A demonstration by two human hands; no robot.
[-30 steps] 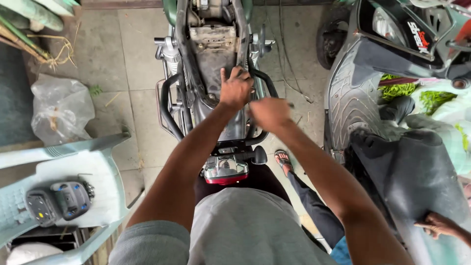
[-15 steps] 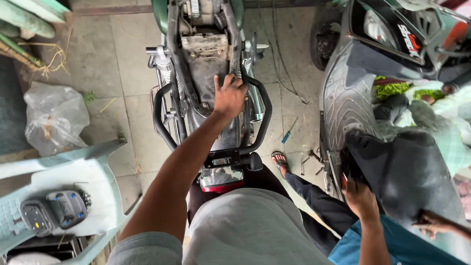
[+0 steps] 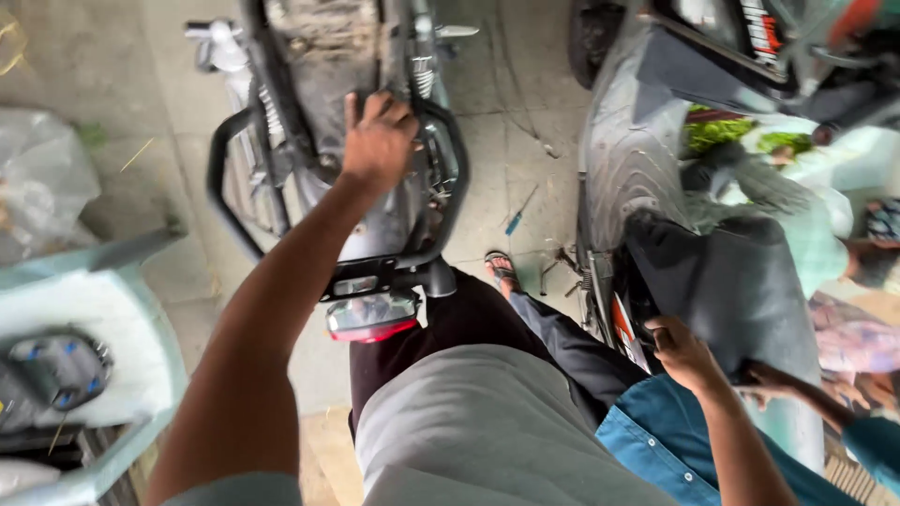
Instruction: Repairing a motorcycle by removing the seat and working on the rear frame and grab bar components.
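Left hand lies fingers-curled on the seatless grey motorcycle frame inside its black tubular grab rail. Right hand touches the black scooter seat; its finger spread seems closed, though unclear.

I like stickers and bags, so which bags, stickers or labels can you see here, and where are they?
Plastic bag: left edge on the floor, crumpled, clear greyish.
Sticker: top right on the scooter's dark panel, a slanted strip, red and white.
Sticker: by the scooter's rear, beside the right hand, small red and white patch.
No screens show.
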